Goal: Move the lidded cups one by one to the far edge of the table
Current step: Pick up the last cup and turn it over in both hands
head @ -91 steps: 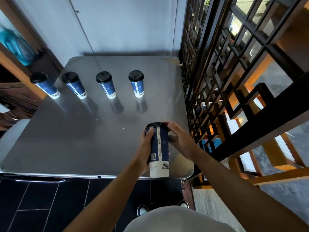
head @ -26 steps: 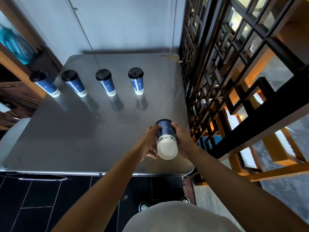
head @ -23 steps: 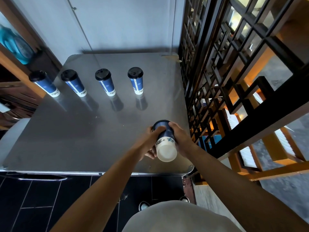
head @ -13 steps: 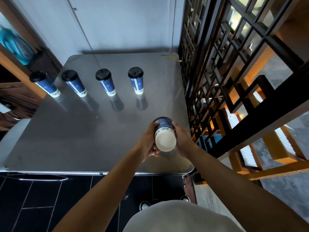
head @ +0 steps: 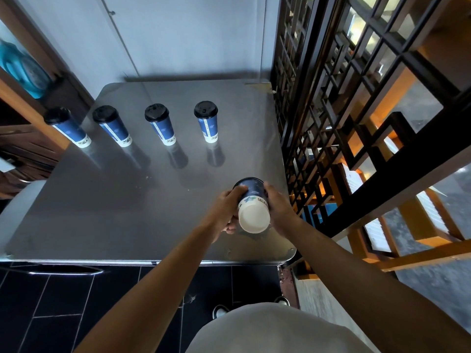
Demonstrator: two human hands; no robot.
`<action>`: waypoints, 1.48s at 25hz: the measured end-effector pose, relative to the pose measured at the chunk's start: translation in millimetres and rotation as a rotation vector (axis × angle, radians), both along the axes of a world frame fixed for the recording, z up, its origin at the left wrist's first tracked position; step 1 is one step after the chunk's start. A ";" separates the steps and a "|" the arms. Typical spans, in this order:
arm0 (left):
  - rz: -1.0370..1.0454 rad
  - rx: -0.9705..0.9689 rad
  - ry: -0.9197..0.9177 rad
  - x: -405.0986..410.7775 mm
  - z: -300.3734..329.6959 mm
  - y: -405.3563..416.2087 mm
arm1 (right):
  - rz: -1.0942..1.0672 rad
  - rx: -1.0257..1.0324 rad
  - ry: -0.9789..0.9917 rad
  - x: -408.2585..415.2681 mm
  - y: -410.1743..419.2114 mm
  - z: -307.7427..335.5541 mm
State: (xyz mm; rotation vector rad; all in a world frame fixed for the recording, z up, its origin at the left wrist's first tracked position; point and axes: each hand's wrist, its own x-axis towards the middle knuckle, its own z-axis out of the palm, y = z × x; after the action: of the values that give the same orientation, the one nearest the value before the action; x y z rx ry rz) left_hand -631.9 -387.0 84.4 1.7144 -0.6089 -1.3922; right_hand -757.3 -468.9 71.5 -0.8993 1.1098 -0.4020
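A blue and white paper cup (head: 252,205) is held upside down over the near right part of the steel table (head: 114,200), its white base facing me and its dark lid end pointing at the tabletop. My left hand (head: 226,212) grips its left side and my right hand (head: 276,210) its right side. Several upright lidded cups stand in a row across the table's middle: cup (head: 67,127), cup (head: 112,126), cup (head: 160,124) and cup (head: 207,122).
A dark wooden lattice screen (head: 318,110) runs along the table's right edge. A pale wall (head: 178,34) stands behind the far edge. Wooden shelving (head: 25,110) lies to the left, black floor tiles (head: 76,301) below the near edge.
The cup went from upright between my hands to turned over, base up. Over the last second it shifted slightly away from me; the row of cups has not moved.
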 end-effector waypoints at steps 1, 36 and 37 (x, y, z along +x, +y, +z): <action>0.019 -0.005 0.025 -0.9 -0.2 -0.5 | -0.008 0.030 -0.019 -0.1 0.9 -1.7; 0.137 0.137 0.052 -4.0 1.4 -0.7 | -0.060 0.036 -0.017 4.1 -5.6 -17.4; 0.119 0.132 0.047 -4.7 1.5 -1.0 | -0.056 0.035 -0.018 3.8 -4.7 -17.1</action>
State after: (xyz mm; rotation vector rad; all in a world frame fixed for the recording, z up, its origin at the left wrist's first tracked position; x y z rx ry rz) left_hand -636.5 -388.0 86.0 1.7859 -0.3893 -1.4106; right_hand -753.5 -473.6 54.4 -0.8339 1.1240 -0.4350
